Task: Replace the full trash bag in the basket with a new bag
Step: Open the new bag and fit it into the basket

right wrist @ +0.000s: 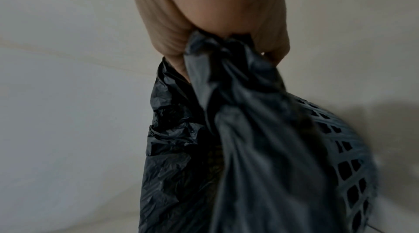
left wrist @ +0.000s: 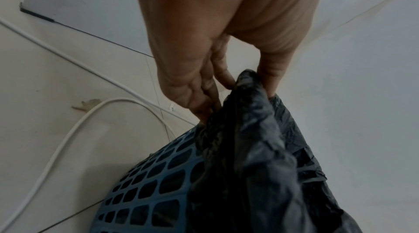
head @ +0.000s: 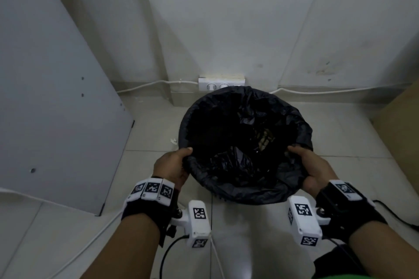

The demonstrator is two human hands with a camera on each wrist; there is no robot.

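Note:
A round blue mesh basket (left wrist: 149, 188) stands on the tiled floor, lined with a black trash bag (head: 244, 133) that holds dark rubbish. My left hand (head: 174, 163) pinches the bag's edge (left wrist: 247, 93) at the near left of the rim, lifting the plastic off the basket. At the near right my right hand (head: 310, 165) grips a bunched fold of the same bag (right wrist: 226, 68), with the basket's mesh (right wrist: 349, 165) showing beside it. No new bag is in view.
A white wall with a socket strip (head: 221, 84) rises just behind the basket. A grey panel (head: 45, 97) leans at the left and a brown box (head: 403, 133) sits at the right. White cables (left wrist: 68, 140) lie on the floor left of the basket.

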